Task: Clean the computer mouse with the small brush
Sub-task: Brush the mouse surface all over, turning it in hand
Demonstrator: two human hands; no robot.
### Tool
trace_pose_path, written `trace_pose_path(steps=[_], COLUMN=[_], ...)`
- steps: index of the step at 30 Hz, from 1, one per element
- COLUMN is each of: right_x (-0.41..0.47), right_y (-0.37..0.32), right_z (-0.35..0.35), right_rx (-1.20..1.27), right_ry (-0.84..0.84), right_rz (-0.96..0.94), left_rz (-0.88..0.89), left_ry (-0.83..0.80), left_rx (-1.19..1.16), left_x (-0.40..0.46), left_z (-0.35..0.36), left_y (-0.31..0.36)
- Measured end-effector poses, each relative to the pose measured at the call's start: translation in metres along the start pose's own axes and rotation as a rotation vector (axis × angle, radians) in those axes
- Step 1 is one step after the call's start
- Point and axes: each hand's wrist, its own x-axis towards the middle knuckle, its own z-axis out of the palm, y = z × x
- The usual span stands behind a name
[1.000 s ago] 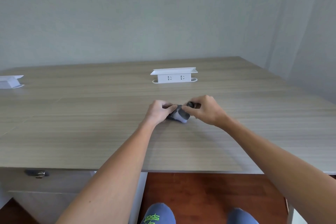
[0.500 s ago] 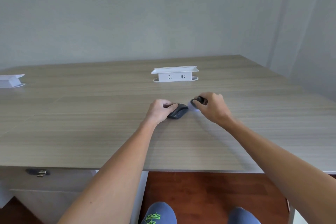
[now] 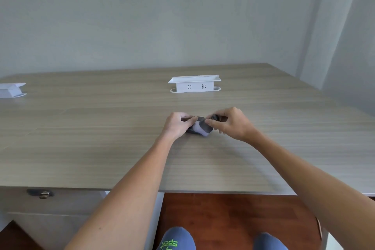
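A dark grey computer mouse (image 3: 205,127) lies on the wooden table (image 3: 101,148) near its middle. My left hand (image 3: 176,126) grips the mouse's left side, thumb and fingers closed around it. My right hand (image 3: 231,124) pinches a small dark brush (image 3: 215,117), whose pale blurred bristles (image 3: 197,128) lie across the top of the mouse. Most of the brush handle is hidden by my fingers.
A white socket box (image 3: 194,84) stands behind the hands. Another white box (image 3: 11,89) sits at the far left edge. A drawer lock (image 3: 41,194) is under the table's front edge; my feet in blue socks (image 3: 176,239) rest on a red-brown floor.
My right hand moved away to the right with the brush half a second ago, then came back left, so the bristles are again on the mouse. My left hand stayed on the mouse.
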Motion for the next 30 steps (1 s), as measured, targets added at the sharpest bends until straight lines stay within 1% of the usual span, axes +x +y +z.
trace_pose_path(steps=[1,3,4,5,7,9,12,14,17,19,21,23,25,26,27,30], right_x=[0.001,0.003,0.003,0.003,0.001,0.001,0.008,0.013,0.02,0.024,0.028,0.034,0.041,0.043,0.045,0.048], right_y=[0.002,0.005,0.006,0.005,-0.001,0.0,0.011,0.017,0.016,0.014,0.013,0.016,0.015,0.012,0.008,-0.005], right_z=[0.002,0.002,0.001,-0.001,-0.003,0.0,0.001,-0.004,-0.011,-0.013,-0.013,-0.013,-0.015,-0.016,-0.016,-0.013], right_rx=[-0.045,-0.122,-0.11,-0.071,0.006,-0.019,-0.108,-0.085,-0.024,0.095,0.211,0.128,-0.056,-0.099,-0.089,0.123], right_ry=[0.028,0.137,0.168,0.172,0.1,0.04,0.143,0.206,0.265,0.197,0.066,0.026,0.062,0.076,0.079,-0.007], right_rz=[0.006,0.026,0.031,0.029,0.016,0.025,0.103,0.143,0.147,0.158,0.211,0.26,0.272,0.259,0.239,0.195], left_rz=[0.003,0.007,0.008,0.008,0.008,0.009,0.016,0.021,0.025,0.029,0.038,0.048,0.048,0.045,0.039,0.035], left_ry=[0.003,0.008,0.008,0.005,-0.001,0.0,-0.009,-0.027,-0.088,-0.15,-0.2,-0.239,-0.269,-0.272,-0.268,-0.283], left_rx=[0.002,0.003,0.0,-0.005,-0.005,0.002,0.006,0.017,-0.005,-0.014,-0.01,-0.01,-0.022,-0.027,-0.021,-0.008], left_x=[0.0,-0.003,-0.003,-0.003,-0.002,-0.001,-0.002,-0.004,-0.007,-0.009,-0.011,-0.013,-0.013,-0.013,-0.012,-0.01], left_z=[0.0,0.0,0.0,0.0,0.0,0.0,-0.001,-0.001,-0.003,-0.004,-0.006,-0.008,-0.01,-0.011,-0.012,-0.012], left_y=[0.0,0.002,0.002,0.002,0.001,-0.001,-0.001,-0.001,0.0,-0.001,-0.001,0.0,0.001,0.001,0.001,0.0])
